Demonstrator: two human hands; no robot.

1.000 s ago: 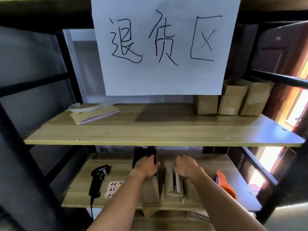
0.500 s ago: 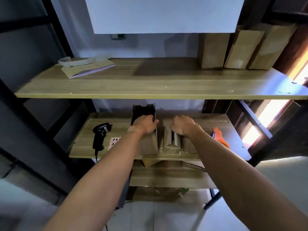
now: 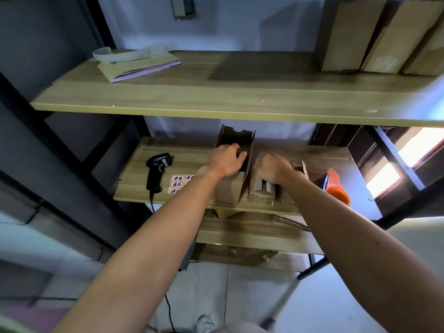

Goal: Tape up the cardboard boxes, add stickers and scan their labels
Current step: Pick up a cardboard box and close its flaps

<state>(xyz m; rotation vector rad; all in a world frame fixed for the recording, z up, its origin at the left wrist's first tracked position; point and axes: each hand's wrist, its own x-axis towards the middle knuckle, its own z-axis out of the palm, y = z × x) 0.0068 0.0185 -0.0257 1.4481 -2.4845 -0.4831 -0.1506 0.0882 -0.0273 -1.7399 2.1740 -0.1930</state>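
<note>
On the middle shelf of a rack, a person is readying two boxes standing side by side. The left hand is gripping the open box, fingers together and hooking over its wall. The right hand is bearing down on the second box, fingers curled under, their hold hidden. The flaps probably want folding flat and square before taping. The tape dispenser, scanner and stickers are lying near.

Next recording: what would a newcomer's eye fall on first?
On the wooden middle shelf, the left hand grips an open brown cardboard box; the right hand sits on a smaller cardboard box beside it. A black barcode scanner and red-and-white stickers lie left, an orange tape dispenser right.
</note>
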